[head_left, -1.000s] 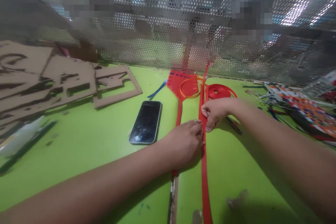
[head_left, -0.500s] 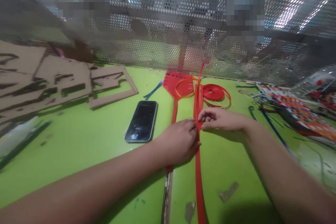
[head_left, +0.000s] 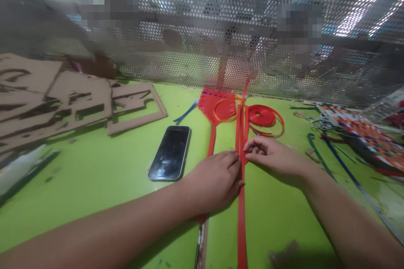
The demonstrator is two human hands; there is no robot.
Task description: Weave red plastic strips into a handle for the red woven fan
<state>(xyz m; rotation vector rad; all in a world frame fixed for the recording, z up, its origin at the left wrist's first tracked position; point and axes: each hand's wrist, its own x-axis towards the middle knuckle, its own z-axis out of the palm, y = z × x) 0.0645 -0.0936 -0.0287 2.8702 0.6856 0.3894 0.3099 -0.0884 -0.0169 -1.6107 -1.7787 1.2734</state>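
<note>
A long red ribbon (head_left: 242, 227) runs up the green table between my hands, and shorter red strips lie beside its upper part. My left hand (head_left: 219, 181) is closed over the ribbon from the left, fingers bent and pressed together at its edge. From the right, my right hand (head_left: 271, 155) pinches the red strips with thumb and forefinger, the other fingers curled. Beyond them lie a red pointed panel (head_left: 216, 107) with blue stitches and a red-wrapped stick (head_left: 212, 138), which passes under my left hand. A roll of red ribbon (head_left: 259, 115) sits to the right.
A phone (head_left: 170, 153) lies left of my left hand. Cut cardboard sheets (head_left: 135, 109) cover the far left. At the right are a woven multicoloured piece (head_left: 362, 134) and a blue strip (head_left: 353, 180). A perforated metal screen (head_left: 189, 42) stands behind the table.
The view has shifted slightly, moving everything a little right and down in the picture. Both hands stay at the red ribbon in nearly the same pose.
</note>
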